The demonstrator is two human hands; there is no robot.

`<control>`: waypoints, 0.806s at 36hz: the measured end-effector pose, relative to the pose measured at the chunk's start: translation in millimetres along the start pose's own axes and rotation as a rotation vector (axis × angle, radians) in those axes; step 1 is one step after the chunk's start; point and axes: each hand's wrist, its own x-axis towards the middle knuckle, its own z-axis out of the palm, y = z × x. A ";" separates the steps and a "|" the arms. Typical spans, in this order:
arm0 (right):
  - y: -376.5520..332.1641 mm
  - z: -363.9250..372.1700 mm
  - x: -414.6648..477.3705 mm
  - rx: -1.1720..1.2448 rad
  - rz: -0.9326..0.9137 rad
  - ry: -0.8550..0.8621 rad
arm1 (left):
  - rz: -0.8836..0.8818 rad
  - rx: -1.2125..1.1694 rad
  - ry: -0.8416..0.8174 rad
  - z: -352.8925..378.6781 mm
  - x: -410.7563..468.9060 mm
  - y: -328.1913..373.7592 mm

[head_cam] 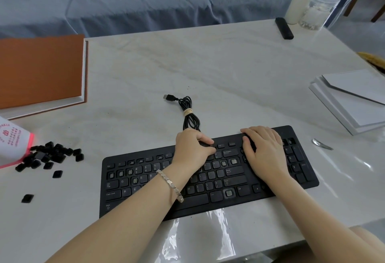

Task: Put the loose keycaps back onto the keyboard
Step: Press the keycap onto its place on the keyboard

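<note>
Your forearms (129, 214) reach in over the near edge of the table (68, 223), the left one wearing a bracelet (170, 186). Both end on the keyboard (193, 210), which lies flat in front of you where either hand can cover it. Bare sockets (229, 193) show in the near row, beside Enter and along the left of the number row, so I judge the job well short of done. Your left hand (190, 151) is curled, thumb pushed out onto the function row. It looks set to press a cap home there, but I cannot tell whether a keycap sits under the thumb. Your right hand (265, 152) lies flat with straight fingers across the keys on the right, holding nothing, most likely steadying the board against that push. Loose keycaps (50, 156) wait in a heap on the table left of the keyboard, a few strays nearer you, all within your left hand's reach. Just beyond the hands, the bundled cable (188, 109) is tied off and unplugged, out of the way. Farther off, an orange-covered box (41, 68) sits left and white sheets (352, 104) right.
</note>
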 end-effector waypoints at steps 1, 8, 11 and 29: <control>0.3 0.1 -0.2 -0.001 0.001 0.000 | 0.006 0.004 -0.003 -0.1 -0.4 -0.2; -1.1 -0.7 0.3 -0.008 0.011 -0.017 | 0.000 0.014 -0.011 -1.6 -0.3 3.0; -0.9 -1.4 -0.1 -0.009 0.012 -0.015 | 0.007 0.025 -0.004 -0.4 -1.7 2.6; -2.1 -1.9 0.1 -0.010 0.018 -0.024 | 0.022 0.036 -0.001 -0.7 -0.5 1.7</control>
